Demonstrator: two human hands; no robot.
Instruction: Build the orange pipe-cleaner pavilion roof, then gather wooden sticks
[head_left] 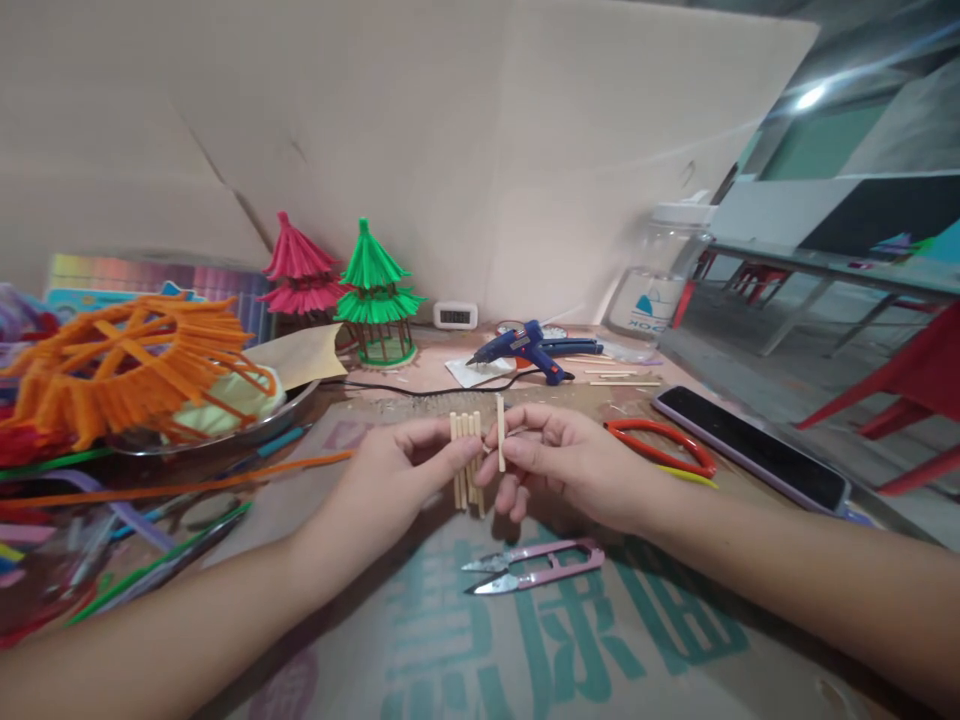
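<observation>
My left hand (409, 465) pinches several short wooden sticks (463, 430) side by side, standing upright in a row. Between the thumb and fingers of my right hand (559, 460) is a single wooden stick (501, 430), also upright, just right of the row. The two hands are close together over the cardboard (360, 620) with green printed characters. Just below them lies a pair of pink-handled thread snips (540, 567), blades pointing left.
Behind stand a blue glue gun (517, 345), a small clock (455, 316) and green (379, 290) and red (296, 270) pagoda-like models. Left is an orange pipe-cleaner piece (142, 360) on a metal tray. Right are a red-orange loop (660, 446), a phone (750, 445) and a clear jug (656, 270).
</observation>
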